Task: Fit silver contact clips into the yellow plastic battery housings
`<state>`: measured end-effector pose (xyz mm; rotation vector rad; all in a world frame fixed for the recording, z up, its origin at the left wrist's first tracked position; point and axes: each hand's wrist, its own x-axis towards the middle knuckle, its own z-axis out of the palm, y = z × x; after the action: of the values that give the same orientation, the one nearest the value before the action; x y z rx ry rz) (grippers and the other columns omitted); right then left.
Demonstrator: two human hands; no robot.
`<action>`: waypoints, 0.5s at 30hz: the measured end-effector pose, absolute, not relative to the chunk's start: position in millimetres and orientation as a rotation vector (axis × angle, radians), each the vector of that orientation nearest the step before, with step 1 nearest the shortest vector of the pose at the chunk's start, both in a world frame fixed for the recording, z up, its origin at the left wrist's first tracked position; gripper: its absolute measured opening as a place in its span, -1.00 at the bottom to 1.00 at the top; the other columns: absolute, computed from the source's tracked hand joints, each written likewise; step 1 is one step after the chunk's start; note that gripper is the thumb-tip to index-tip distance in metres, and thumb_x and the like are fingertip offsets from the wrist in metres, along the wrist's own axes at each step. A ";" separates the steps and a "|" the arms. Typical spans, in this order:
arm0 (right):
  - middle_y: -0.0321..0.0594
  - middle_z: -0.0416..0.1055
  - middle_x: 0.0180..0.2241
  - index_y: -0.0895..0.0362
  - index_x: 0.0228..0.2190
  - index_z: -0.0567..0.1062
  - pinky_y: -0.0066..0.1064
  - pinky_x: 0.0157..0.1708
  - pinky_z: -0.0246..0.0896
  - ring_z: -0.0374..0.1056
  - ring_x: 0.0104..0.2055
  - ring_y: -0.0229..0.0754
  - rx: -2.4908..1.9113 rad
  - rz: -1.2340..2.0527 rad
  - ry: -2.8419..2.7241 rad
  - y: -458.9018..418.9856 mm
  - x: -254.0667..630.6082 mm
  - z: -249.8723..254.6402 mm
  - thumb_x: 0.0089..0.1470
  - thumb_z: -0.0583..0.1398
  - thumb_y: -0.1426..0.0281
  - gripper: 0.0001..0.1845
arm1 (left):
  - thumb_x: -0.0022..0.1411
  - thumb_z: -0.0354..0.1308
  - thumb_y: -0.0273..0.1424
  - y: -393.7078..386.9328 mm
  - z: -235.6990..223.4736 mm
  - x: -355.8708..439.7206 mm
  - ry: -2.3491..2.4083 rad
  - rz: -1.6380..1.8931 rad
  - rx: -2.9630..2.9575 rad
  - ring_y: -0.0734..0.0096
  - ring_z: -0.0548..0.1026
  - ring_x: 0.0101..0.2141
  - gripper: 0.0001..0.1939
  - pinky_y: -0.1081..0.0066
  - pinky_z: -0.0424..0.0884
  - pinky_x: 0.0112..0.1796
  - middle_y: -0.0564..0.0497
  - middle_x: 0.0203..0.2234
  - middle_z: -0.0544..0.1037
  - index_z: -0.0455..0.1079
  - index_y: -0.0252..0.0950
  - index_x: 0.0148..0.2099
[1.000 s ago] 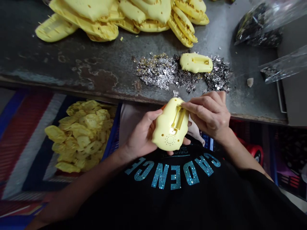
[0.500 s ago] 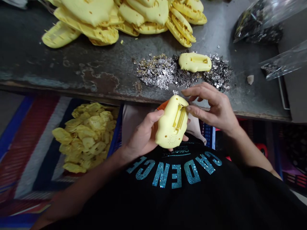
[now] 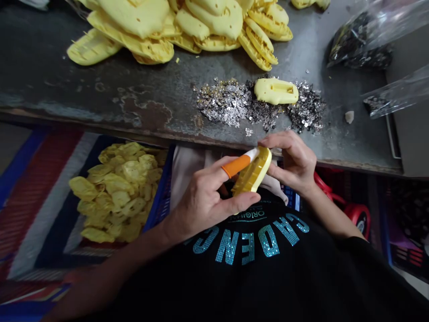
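My left hand (image 3: 204,201) is closed around a yellow plastic shell (image 3: 253,172), now turned on edge so its ribbed inner side shows. An orange and white finger cot (image 3: 238,164) covers that hand's index finger, which lies along the shell's top edge. My right hand (image 3: 293,161) pinches the shell's far end between thumb and fingers. Both hands hold it just below the bench's front edge, above my lap.
A worn metal bench (image 3: 100,96) carries a heap of yellow shells (image 3: 187,24) at the back, a pile of small silver metal parts (image 3: 231,103) with one yellow shell (image 3: 276,91) on it, and plastic bags (image 3: 365,38) at right. A blue crate (image 3: 159,197) of yellow pieces stands at lower left.
The shell has been rotated from facing up, with its slot visible, onto its edge. My right hand shifted from touching the slot to gripping the shell's end.
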<state>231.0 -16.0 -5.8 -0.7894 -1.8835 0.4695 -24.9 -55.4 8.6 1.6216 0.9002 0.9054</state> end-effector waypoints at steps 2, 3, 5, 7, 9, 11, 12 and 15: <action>-0.21 0.70 -0.01 -0.02 0.12 0.62 -0.16 0.03 0.54 0.62 0.00 -0.06 -0.783 0.451 -1.858 -16.7 230.0 -11.8 0.27 0.42 0.39 -0.60 | 0.35 0.47 -0.39 -54.6 12.7 -23.5 0.913 0.910 1.681 0.20 0.68 -0.05 -0.43 0.33 0.66 -0.03 -0.08 0.15 0.70 0.60 -0.13 0.38; -0.21 0.71 0.00 -0.03 0.13 0.62 -0.16 0.01 0.55 0.63 0.00 -0.06 -0.785 0.442 -1.848 -16.9 229.6 -13.9 0.26 0.42 0.39 -0.58 | 0.36 0.46 -0.39 -54.0 14.5 -22.5 0.927 0.903 1.685 0.17 0.69 -0.04 -0.47 0.27 0.65 0.05 -0.08 0.16 0.71 0.62 -0.15 0.35; -0.20 0.71 -0.01 -0.03 0.13 0.62 -0.17 0.00 0.56 0.63 0.00 -0.07 -0.792 0.432 -1.833 -17.3 229.0 -17.0 0.26 0.43 0.38 -0.58 | 0.38 0.45 -0.38 -52.6 16.3 -20.5 0.944 0.903 1.674 0.16 0.72 -0.08 -0.54 0.22 0.64 0.12 -0.08 0.15 0.73 0.66 -0.18 0.29; -0.21 0.71 -0.02 -0.02 0.12 0.63 -0.19 -0.01 0.55 0.63 -0.01 -0.09 -0.813 0.449 -1.827 -18.6 229.2 -19.1 0.26 0.44 0.35 -0.59 | 0.38 0.45 -0.35 -50.8 14.9 -20.2 0.955 0.909 1.674 0.19 0.72 -0.15 -0.57 0.26 0.64 0.06 -0.07 0.06 0.76 0.68 -0.20 0.26; -0.23 0.71 -0.06 -0.01 0.08 0.64 -0.21 -0.02 0.54 0.62 -0.04 -0.11 -0.866 0.513 -1.816 -20.5 230.1 -20.3 0.26 0.45 0.33 -0.63 | 0.41 0.43 -0.30 -48.4 10.3 -22.9 0.955 0.897 1.693 0.25 0.69 -0.27 -0.57 0.33 0.64 -0.09 -0.05 -0.10 0.78 0.67 -0.23 0.27; -0.24 0.70 -0.09 0.00 0.05 0.66 -0.25 -0.04 0.53 0.61 -0.09 -0.15 -0.957 0.710 -1.741 -22.3 230.6 -20.8 0.24 0.47 0.31 -0.65 | 0.51 0.32 -0.21 -45.0 4.2 -29.6 0.906 0.868 1.693 0.28 0.65 -0.38 -0.55 0.37 0.61 -0.23 -0.04 -0.24 0.76 0.63 -0.23 0.33; -0.25 0.69 -0.12 0.02 0.03 0.67 -0.29 -0.05 0.53 0.61 -0.11 -0.18 -0.995 0.864 -1.655 -22.8 230.0 -21.2 0.23 0.48 0.30 -0.66 | 0.57 0.23 -0.18 -42.9 1.3 -34.2 0.859 0.855 1.689 0.26 0.66 -0.37 -0.54 0.36 0.61 -0.24 -0.04 -0.24 0.76 0.59 -0.22 0.37; -0.31 0.69 -0.18 0.05 -0.07 0.67 -0.42 -0.08 0.54 0.60 -0.18 -0.28 -0.993 1.370 -1.275 -22.7 221.7 -23.7 0.09 0.56 0.31 -0.62 | 0.60 0.16 -0.23 -35.7 -4.0 -49.6 0.794 0.843 1.738 0.13 0.73 -0.07 -0.48 0.25 0.63 0.04 -0.12 0.15 0.73 0.46 -0.13 0.50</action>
<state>221.7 -22.7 -23.7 -0.9932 -1.2748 1.3705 -49.6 -35.7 -4.0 1.7378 0.7942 0.8432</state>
